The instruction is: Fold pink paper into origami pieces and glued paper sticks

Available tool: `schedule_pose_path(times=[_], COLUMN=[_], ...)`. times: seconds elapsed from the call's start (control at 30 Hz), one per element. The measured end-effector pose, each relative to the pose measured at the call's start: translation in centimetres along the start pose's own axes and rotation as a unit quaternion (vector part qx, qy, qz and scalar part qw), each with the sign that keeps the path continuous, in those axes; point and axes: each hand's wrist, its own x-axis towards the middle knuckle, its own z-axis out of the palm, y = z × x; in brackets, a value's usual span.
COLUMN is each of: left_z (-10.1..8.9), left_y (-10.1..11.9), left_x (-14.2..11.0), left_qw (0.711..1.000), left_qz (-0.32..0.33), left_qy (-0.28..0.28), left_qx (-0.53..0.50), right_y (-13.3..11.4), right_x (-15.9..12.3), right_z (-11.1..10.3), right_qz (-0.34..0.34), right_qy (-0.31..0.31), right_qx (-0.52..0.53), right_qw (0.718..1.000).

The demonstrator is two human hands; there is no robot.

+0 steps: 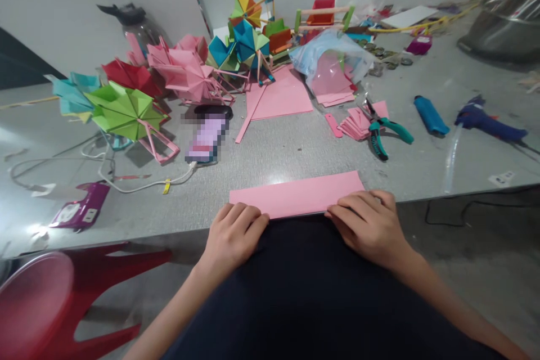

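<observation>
A long strip of pink paper [295, 194] lies at the front edge of the table, its near edge against my dark clothing. My left hand [236, 230] grips the near left corner, thumb pointing inward and fingers curled. At the near right part, my right hand [371, 222] pinches the same edge between thumb and fingers. Both palms are turned down, so the undersides of the fingers are hidden. Beyond the strip lie a pile of small pink paper pieces [356, 124] and pliers with teal handles [386, 126].
Folded paper umbrellas [126, 109] stand at the back left, near a phone [206, 138] on a white cable. Larger pink sheets [278, 95] and a plastic bag [333, 59] lie behind. A blue glue gun [489, 121] rests right. A red stool [37, 304] stands lower left.
</observation>
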Motion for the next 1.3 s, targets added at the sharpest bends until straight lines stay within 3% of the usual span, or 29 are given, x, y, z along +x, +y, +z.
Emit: schedule_pose_path(times=[0.27,0.5,0.67,0.77,0.87,1.0,1.17,1.3], left_z=[-0.4,-0.7,-0.4,-0.2,0.2,1.1,2.4,3.2], left_y=[-0.3,-1.0,-1.6,-1.3,-0.3,0.9,1.6,1.8], left_x=[0.4,1.4,2.1,2.1,1.8,1.5,1.7,2.1], left_qw=[0.99,0.959,0.936,0.961,0.987,0.998,0.993,0.989], left_qz=[-0.089,-0.195,-0.273,-0.225,-0.127,-0.002,0.05,0.051], left_qy=[-0.047,-0.116,-0.122,-0.1,-0.061,-0.047,-0.091,-0.12], left_qx=[-0.096,-0.171,-0.185,-0.127,-0.07,-0.042,-0.049,-0.076], right_y=[0.5,1.2,1.5,1.3,0.7,0.1,-0.6,-1.2], right_x=[1.1,2.0,2.4,2.6,2.8,2.6,2.1,1.7], right_z=[-0.1,0.3,0.5,0.3,-0.1,-0.2,1.2,2.5], right_qz=[0.046,0.07,0.088,0.058,0.016,-0.008,-0.041,-0.073], right_qy=[-0.111,-0.138,-0.127,-0.122,-0.111,-0.107,-0.096,-0.105], right_qx=[0.041,0.066,0.089,0.092,0.05,0.006,0.041,0.054], right_qw=[0.992,0.986,0.984,0.987,0.992,0.994,0.994,0.99])
